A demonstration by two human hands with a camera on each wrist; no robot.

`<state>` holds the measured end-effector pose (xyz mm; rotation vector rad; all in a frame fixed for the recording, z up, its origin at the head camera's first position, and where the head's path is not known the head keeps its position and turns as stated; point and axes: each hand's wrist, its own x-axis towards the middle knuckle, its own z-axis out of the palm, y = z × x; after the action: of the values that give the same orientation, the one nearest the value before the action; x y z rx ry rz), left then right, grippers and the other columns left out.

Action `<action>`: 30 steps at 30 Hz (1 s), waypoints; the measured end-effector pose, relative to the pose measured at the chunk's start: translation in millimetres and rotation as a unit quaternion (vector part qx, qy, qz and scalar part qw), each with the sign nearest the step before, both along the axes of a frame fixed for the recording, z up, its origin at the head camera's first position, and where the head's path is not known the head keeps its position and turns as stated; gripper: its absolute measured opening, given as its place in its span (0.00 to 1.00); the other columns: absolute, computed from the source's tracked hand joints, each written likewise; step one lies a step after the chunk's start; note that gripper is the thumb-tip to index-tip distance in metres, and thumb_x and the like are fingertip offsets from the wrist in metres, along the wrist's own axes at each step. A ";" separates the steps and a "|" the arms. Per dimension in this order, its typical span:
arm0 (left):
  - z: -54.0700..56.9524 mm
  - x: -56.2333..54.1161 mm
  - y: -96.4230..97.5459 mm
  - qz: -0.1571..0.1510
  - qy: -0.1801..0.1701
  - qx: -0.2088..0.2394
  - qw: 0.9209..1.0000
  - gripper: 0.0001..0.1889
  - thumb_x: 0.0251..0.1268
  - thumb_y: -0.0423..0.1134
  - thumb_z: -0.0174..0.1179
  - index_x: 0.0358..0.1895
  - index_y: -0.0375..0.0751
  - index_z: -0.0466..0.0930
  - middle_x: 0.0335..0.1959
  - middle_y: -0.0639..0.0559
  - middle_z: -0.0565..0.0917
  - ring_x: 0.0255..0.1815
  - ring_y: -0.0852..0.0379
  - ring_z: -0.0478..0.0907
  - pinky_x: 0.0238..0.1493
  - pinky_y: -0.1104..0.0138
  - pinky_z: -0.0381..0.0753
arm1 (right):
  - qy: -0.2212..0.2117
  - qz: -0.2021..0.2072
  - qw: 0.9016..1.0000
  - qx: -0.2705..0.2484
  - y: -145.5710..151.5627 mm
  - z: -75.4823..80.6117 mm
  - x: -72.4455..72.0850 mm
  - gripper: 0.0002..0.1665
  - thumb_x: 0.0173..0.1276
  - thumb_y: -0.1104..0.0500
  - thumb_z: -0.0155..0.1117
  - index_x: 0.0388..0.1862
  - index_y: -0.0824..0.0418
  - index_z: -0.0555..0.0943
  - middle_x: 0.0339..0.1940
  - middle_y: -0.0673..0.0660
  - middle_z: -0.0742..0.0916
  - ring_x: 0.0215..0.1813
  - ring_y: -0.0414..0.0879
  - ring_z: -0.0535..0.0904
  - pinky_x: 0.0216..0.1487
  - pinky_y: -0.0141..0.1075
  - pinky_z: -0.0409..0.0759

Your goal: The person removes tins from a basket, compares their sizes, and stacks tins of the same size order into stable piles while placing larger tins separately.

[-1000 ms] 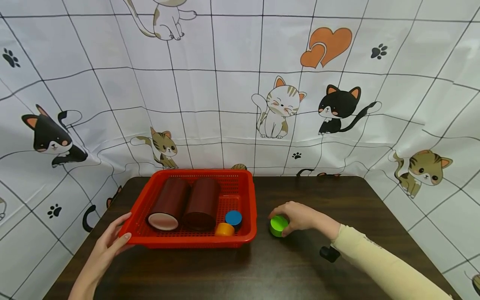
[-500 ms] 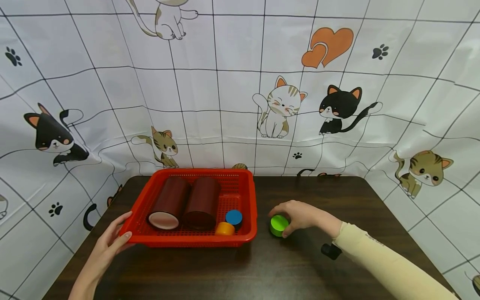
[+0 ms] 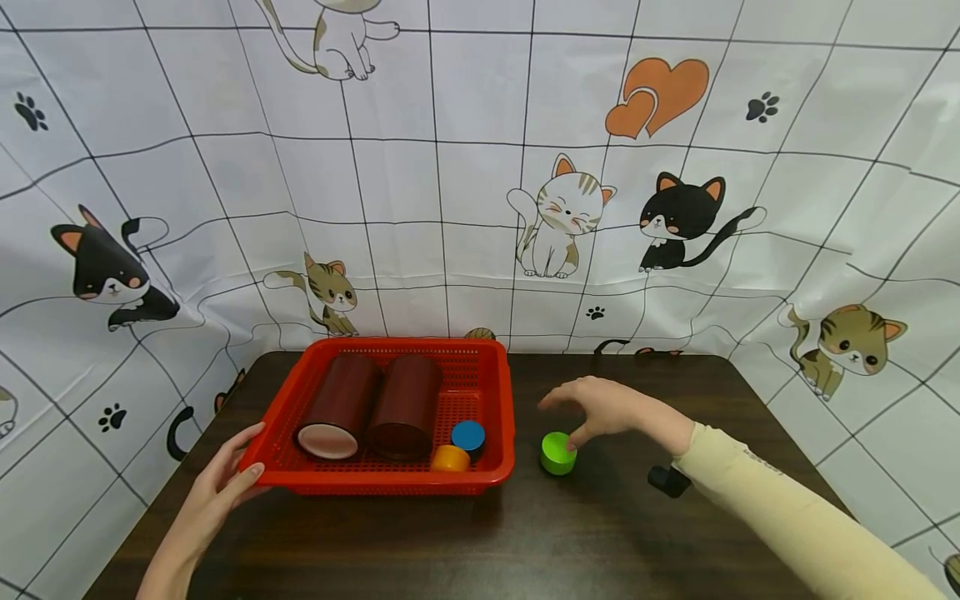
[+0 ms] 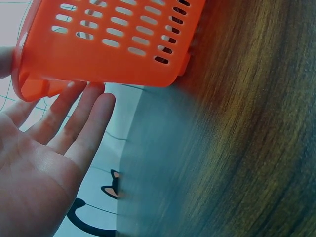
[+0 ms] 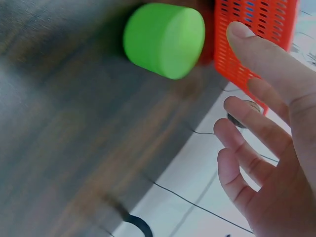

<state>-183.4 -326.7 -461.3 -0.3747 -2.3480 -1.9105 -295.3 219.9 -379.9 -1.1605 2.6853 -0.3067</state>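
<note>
A short bright green cylinder (image 3: pixel 558 454) stands upright on the dark table, right of the red plastic basket (image 3: pixel 390 481). My right hand (image 3: pixel 611 408) is just above and behind it, fingers spread; in the right wrist view a gap separates the hand from the green cylinder (image 5: pixel 163 39). With thumb and fingers on either side of the rim, my left hand (image 3: pixel 213 487) holds the basket's front left corner. Inside the basket lie two dark brown cylinders (image 3: pixel 341 400), the left one showing a pale end, beside a small blue-topped cylinder (image 3: pixel 468 435) and a small orange cylinder (image 3: pixel 450 458).
The dark wood-grain table (image 3: pixel 495 550) stretches in front of the basket and to its right. White sheeting (image 3: pixel 465 183) printed with cats and grid lines hangs behind and along both sides. A small black device (image 3: pixel 669 481) is at the right wrist.
My right hand has let go of the green cylinder and lifted slightly, its fingers spreading. The cylinder stays where it was. My left hand remains on the basket corner.
</note>
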 end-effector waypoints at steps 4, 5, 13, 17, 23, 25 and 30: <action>0.1 -0.2 -0.1 0.000 0.001 0.000 1.000 0.30 0.77 0.29 0.46 0.77 0.38 0.50 0.58 0.71 0.75 0.51 0.73 0.81 0.43 0.72 0.86 | 0.012 0.005 1.000 0.005 -4.0 15.5 -2.4 0.36 0.55 0.52 0.78 0.64 0.52 0.78 0.61 0.51 0.84 0.59 0.50 0.80 0.58 0.47 0.80; 0.2 -0.2 -0.2 0.000 0.001 0.000 1.000 0.30 0.77 0.29 0.46 0.77 0.38 0.50 0.58 0.71 0.75 0.51 0.73 0.81 0.43 0.72 0.86 | 0.013 0.004 1.000 0.007 -5.3 18.5 -3.3 0.36 0.55 0.51 0.78 0.64 0.51 0.78 0.62 0.51 0.84 0.59 0.49 0.80 0.58 0.46 0.80; 0.2 -1.3 0.6 0.001 -0.001 -0.004 1.000 0.30 0.77 0.30 0.46 0.77 0.39 0.51 0.57 0.71 0.75 0.51 0.73 0.81 0.44 0.72 0.86 | 0.017 0.018 1.000 0.006 -12.5 41.3 -12.4 0.35 0.55 0.51 0.78 0.63 0.51 0.79 0.59 0.49 0.85 0.53 0.47 0.82 0.53 0.43 0.82; 0.1 -1.6 0.6 0.001 -0.002 0.000 1.000 0.29 0.77 0.29 0.46 0.77 0.39 0.51 0.56 0.70 0.76 0.50 0.72 0.81 0.43 0.71 0.86 | 0.011 0.018 1.000 0.014 -19.6 54.3 -16.7 0.33 0.56 0.51 0.77 0.62 0.47 0.79 0.57 0.50 0.85 0.46 0.44 0.79 0.48 0.39 0.80; -0.1 -1.0 0.1 0.007 -0.005 -0.004 1.000 0.30 0.77 0.30 0.47 0.77 0.39 0.51 0.56 0.70 0.76 0.50 0.73 0.81 0.43 0.71 0.86 | 0.009 0.020 0.999 0.037 -35.9 68.8 -22.8 0.31 0.59 0.50 0.76 0.63 0.46 0.79 0.58 0.51 0.85 0.50 0.45 0.79 0.52 0.39 0.80; 0.0 -0.6 0.0 0.010 -0.005 -0.005 1.000 0.29 0.77 0.30 0.47 0.77 0.39 0.51 0.55 0.70 0.76 0.49 0.73 0.81 0.43 0.71 0.86 | 0.008 0.027 0.999 0.040 -42.2 72.7 -24.7 0.32 0.59 0.50 0.76 0.63 0.49 0.79 0.58 0.51 0.85 0.51 0.46 0.79 0.53 0.40 0.80; 0.1 -0.7 0.5 0.008 -0.004 0.001 1.000 0.29 0.76 0.29 0.47 0.77 0.38 0.52 0.54 0.69 0.77 0.49 0.72 0.81 0.43 0.71 0.86 | -0.003 0.043 0.998 0.042 -59.4 83.2 -29.2 0.34 0.60 0.50 0.75 0.64 0.53 0.78 0.60 0.54 0.84 0.55 0.52 0.81 0.58 0.44 0.81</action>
<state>-184.1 -326.2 -461.2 -0.3474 -2.3462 -1.9101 -324.5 160.5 -296.7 -1.2430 2.6065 -0.1820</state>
